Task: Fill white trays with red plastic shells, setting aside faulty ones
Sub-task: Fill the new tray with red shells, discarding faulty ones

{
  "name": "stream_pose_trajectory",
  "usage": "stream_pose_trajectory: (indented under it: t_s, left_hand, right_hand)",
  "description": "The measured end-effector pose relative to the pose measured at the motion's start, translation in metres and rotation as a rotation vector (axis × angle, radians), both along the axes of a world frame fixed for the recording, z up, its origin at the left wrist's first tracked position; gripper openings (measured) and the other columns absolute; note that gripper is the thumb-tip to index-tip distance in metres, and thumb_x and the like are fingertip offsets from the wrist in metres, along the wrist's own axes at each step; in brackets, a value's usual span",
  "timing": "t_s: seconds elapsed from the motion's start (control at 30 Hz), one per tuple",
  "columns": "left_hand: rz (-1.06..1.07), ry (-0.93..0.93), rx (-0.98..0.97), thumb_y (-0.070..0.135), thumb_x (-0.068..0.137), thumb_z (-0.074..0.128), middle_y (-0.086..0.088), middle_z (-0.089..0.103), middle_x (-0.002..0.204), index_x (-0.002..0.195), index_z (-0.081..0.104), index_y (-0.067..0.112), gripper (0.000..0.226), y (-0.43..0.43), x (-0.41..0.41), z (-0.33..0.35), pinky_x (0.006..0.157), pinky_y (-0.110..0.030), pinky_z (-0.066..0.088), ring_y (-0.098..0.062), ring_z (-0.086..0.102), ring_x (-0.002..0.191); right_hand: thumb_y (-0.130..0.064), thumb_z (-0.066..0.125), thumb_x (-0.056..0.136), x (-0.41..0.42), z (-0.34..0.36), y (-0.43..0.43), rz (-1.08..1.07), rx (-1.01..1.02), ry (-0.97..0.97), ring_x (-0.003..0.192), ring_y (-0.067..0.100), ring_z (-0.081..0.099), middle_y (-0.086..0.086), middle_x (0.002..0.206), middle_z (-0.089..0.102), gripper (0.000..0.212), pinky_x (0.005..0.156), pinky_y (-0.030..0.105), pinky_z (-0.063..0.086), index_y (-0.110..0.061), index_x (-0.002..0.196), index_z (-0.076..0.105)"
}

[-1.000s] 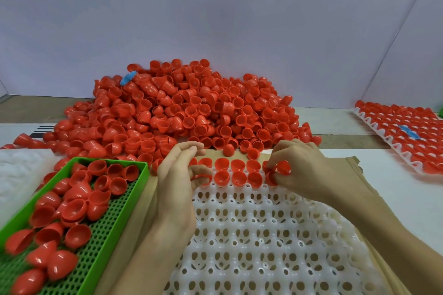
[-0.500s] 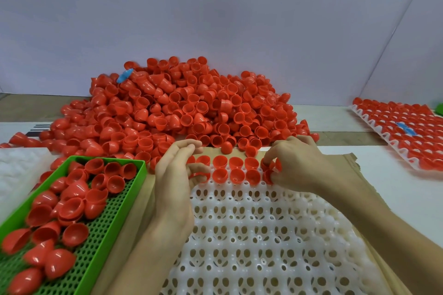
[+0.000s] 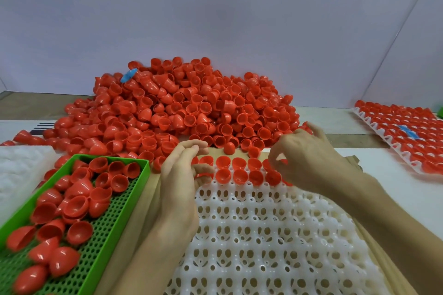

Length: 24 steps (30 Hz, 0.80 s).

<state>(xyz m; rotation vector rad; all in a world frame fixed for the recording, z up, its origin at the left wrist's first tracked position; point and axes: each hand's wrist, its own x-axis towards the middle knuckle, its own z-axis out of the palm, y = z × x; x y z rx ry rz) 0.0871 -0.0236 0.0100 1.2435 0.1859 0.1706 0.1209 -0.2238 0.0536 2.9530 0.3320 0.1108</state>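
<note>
The white perforated plastic tray [image 3: 263,235] lies directly before the person on a brown cardboard sheet [image 3: 352,159]. Only its two farthest rows carry seated red shells [image 3: 239,176], mouths up; each row runs left to right, and every pocket nearer the person is vacant. The supply, a heap of red plastic shells [image 3: 182,108], lies just beyond the tray's far edge, so each refill appears to require a forward reach over the filled rows. The right hand [image 3: 311,163] sits closer to the heap's near fringe. The left hand [image 3: 179,189] rests over the tray's far left corner, forefingers extended, thumb bent over one red plastic half-shell, the left shell [image 3: 204,176], pinching it at the second row's left end. The right hand hovers over the tray's far right corner, fingers curled and spread, with red showing between thumb and forefinger: it appears to grip the right shell [image 3: 283,162], though blur limits certainty. Left of the tray stands a green perforated bin [image 3: 100,242] holding loose shells, probably the rejects. A second tray [image 3: 402,136], fully loaded, lies well to the right.
</note>
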Motion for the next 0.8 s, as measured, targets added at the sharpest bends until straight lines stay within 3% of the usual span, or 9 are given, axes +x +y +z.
stream_pose_trajectory:
  t_s: [0.07,0.1,0.17,0.2,0.33,0.4,0.53,0.73,0.8]
  left_hand:
    - [-0.010,0.007,0.003,0.011,0.102,0.044,0.004,0.068,0.085,0.085,0.069,0.020,0.031,-0.001,-0.001,0.000,0.068,-0.033,0.048,-0.010,0.061,0.062]
    - [-0.013,0.009,0.004,0.011,0.102,0.045,0.004,0.069,0.084,0.086,0.069,0.020,0.031,-0.001,-0.001,0.000,0.069,-0.033,0.048,-0.010,0.061,0.062]
    - [-0.017,0.010,0.001,0.011,0.102,0.045,0.004,0.069,0.083,0.086,0.069,0.020,0.030,-0.001,-0.001,0.001,0.069,-0.034,0.048,-0.011,0.061,0.063]
    - [-0.022,0.010,0.000,0.011,0.102,0.045,0.004,0.069,0.083,0.086,0.069,0.020,0.030,-0.001,-0.001,0.001,0.069,-0.034,0.047,-0.011,0.061,0.063]
    - [-0.046,-0.003,-0.001,0.011,0.102,0.044,0.001,0.069,0.079,0.085,0.069,0.020,0.031,0.000,-0.002,0.002,0.068,-0.033,0.048,-0.012,0.061,0.063]
    - [-0.067,-0.013,0.003,0.010,0.102,0.044,0.000,0.069,0.078,0.080,0.070,0.023,0.037,0.000,-0.001,0.002,0.067,-0.033,0.048,-0.012,0.061,0.063]
    - [-0.101,-0.024,-0.005,0.009,0.101,0.044,-0.003,0.068,0.078,0.074,0.071,0.026,0.042,0.001,-0.001,0.002,0.066,-0.032,0.048,-0.014,0.061,0.064]
    - [-0.136,-0.039,-0.017,0.009,0.102,0.043,-0.004,0.067,0.077,0.086,0.068,0.016,0.030,0.001,-0.001,0.001,0.065,-0.031,0.049,-0.016,0.061,0.065]
    - [-0.148,-0.038,-0.020,0.008,0.102,0.043,-0.005,0.068,0.077,0.088,0.067,0.014,0.029,0.001,-0.001,0.001,0.062,-0.028,0.051,-0.016,0.061,0.065]
  right_hand:
    - [-0.020,0.061,0.094,0.011,0.007,-0.005,0.037,0.182,-0.103,0.094,0.012,0.065,-0.014,0.093,0.072,0.018,0.113,0.049,0.036,-0.029,0.090,0.076]
    - [-0.018,0.061,0.094,0.018,0.009,-0.007,0.047,0.288,-0.150,0.088,0.012,0.067,-0.013,0.091,0.074,0.019,0.101,0.046,0.049,-0.028,0.090,0.077]
    - [-0.015,0.062,0.094,0.035,0.006,-0.007,0.064,0.416,-0.182,0.081,0.012,0.068,-0.010,0.091,0.075,0.019,0.078,0.037,0.059,-0.024,0.092,0.078]
    - [-0.013,0.062,0.093,0.045,0.001,-0.008,0.085,0.431,-0.150,0.081,0.011,0.068,-0.009,0.094,0.075,0.019,0.074,0.034,0.059,-0.023,0.094,0.079]
    - [-0.017,0.067,0.094,0.085,-0.026,-0.010,0.157,0.415,0.176,0.094,0.009,0.065,-0.009,0.105,0.071,0.015,0.078,0.024,0.054,-0.024,0.103,0.077]
    - [-0.023,0.070,0.092,0.100,-0.037,-0.010,0.147,0.363,0.244,0.097,0.011,0.064,-0.008,0.107,0.069,0.016,0.077,0.021,0.051,-0.024,0.108,0.076]
    - [-0.022,0.076,0.088,0.115,-0.043,-0.009,0.148,0.350,0.236,0.090,0.010,0.063,-0.010,0.094,0.066,0.018,0.066,0.013,0.044,-0.021,0.106,0.076]
    - [-0.009,0.064,0.089,0.107,-0.033,-0.014,0.119,0.455,0.151,0.094,0.007,0.068,-0.009,0.108,0.075,0.024,0.085,0.035,0.059,-0.022,0.101,0.079]
    - [-0.007,0.063,0.090,0.100,-0.026,-0.015,0.130,0.512,0.084,0.091,0.002,0.065,-0.007,0.110,0.075,0.025,0.085,0.027,0.057,-0.021,0.104,0.079]
